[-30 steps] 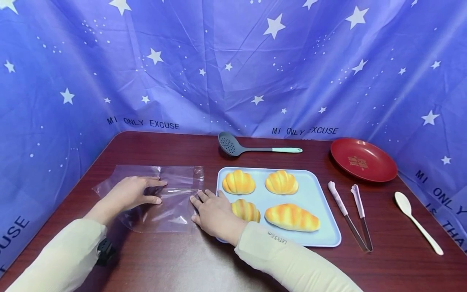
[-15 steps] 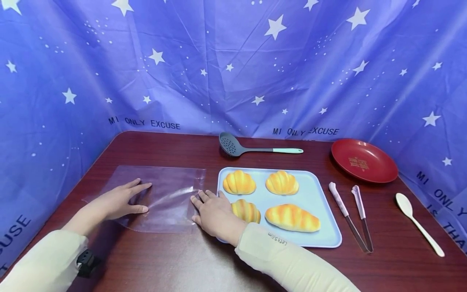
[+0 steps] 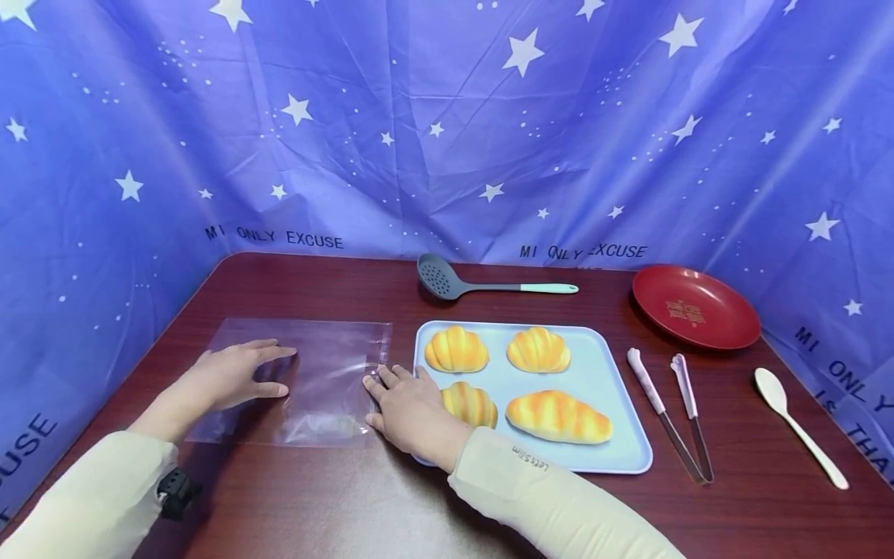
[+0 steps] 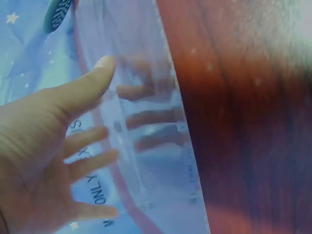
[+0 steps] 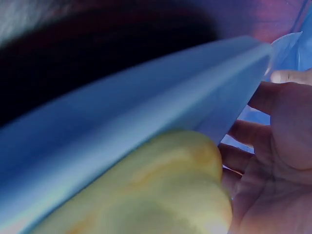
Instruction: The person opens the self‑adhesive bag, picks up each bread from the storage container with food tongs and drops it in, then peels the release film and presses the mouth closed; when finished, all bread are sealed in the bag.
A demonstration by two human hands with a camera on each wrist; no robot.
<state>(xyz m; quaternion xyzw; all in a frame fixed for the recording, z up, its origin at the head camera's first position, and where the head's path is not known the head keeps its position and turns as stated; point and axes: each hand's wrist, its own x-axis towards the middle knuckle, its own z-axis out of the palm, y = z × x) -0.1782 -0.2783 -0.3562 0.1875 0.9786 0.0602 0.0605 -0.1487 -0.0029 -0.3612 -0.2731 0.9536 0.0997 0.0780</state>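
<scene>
At lower left of the head view, the flat left hand and the spread right hand apparently pressed the clear bag.

Backdrop: blue cloth with white stars and printed lettering, draped on three sides. Furniture: dark red-brown wooden table. Lighting: even.

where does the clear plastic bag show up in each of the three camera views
Head: clear plastic bag lies flat left of centre, beside the blue tray.
Left wrist: a pale band down the middle.
Right wrist: cannot tell; tray wall and bread fill it.
Shared landmark: the dark red table.
</scene>
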